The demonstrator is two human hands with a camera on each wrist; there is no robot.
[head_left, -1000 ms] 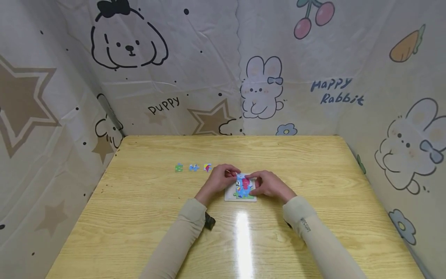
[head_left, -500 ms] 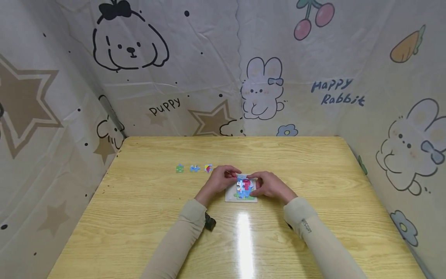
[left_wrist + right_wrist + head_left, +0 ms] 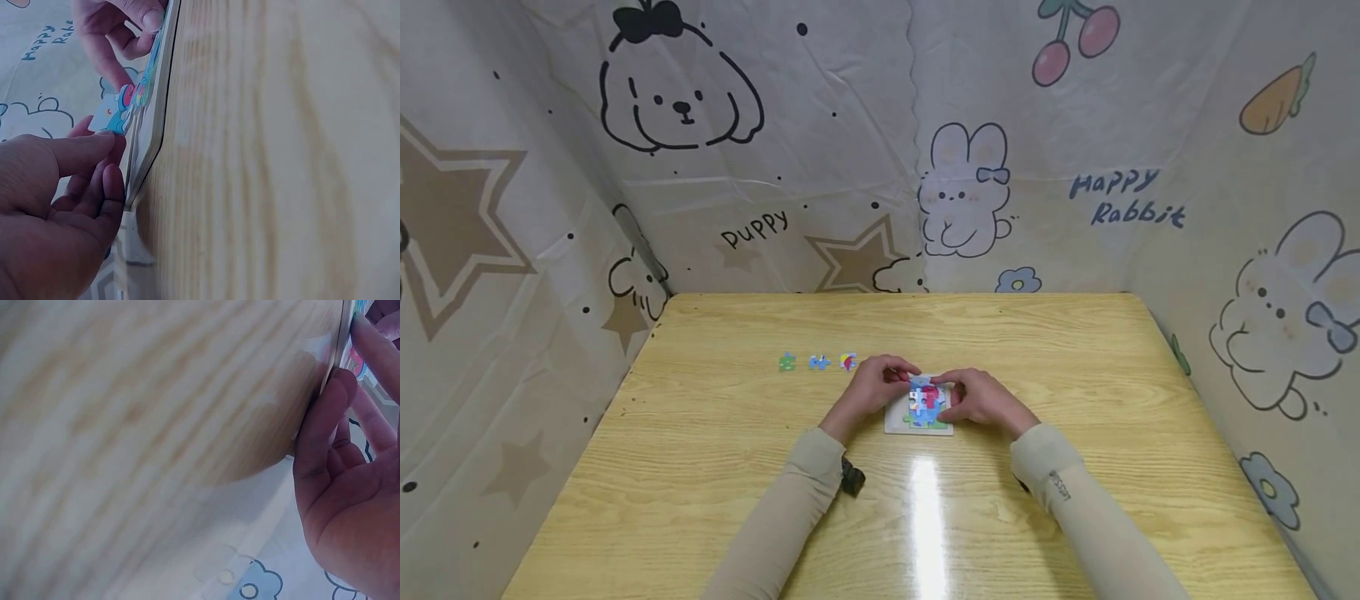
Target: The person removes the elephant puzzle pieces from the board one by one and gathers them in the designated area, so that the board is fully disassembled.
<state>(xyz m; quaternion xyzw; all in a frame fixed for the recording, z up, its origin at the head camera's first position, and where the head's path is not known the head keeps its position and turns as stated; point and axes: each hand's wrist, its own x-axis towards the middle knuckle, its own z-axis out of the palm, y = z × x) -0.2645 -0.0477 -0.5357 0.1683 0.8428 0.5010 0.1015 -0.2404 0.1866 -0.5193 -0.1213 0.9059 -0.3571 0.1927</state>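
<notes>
In the head view my left hand [image 3: 876, 385] is at the upper left of a small jigsaw board [image 3: 895, 423]. Its thumb and fingers pinch a light-blue puzzle piece [image 3: 107, 117], tilted up over the board in the left wrist view. My right hand [image 3: 983, 398] grips the board's right side, thumb over the joined puzzle pieces [image 3: 929, 410] and index finger reaching the far side. One of its fingers [image 3: 340, 394] lies along the board's edge in the right wrist view. Joined pieces, blue, red and green, cover the board's right part; the fingers hide some of them.
Three loose puzzle pieces lie in a row left of the board: a green one [image 3: 786, 362], a blue one [image 3: 819, 362] and a yellow-and-red one [image 3: 847, 362]. The wooden table [image 3: 700, 500] ends at a printed cloth wall [image 3: 835, 183] behind and at both sides.
Both hands keep nearly the same place at the board. The head view has shifted slightly, and glare on the joined pieces looks different from a second ago.
</notes>
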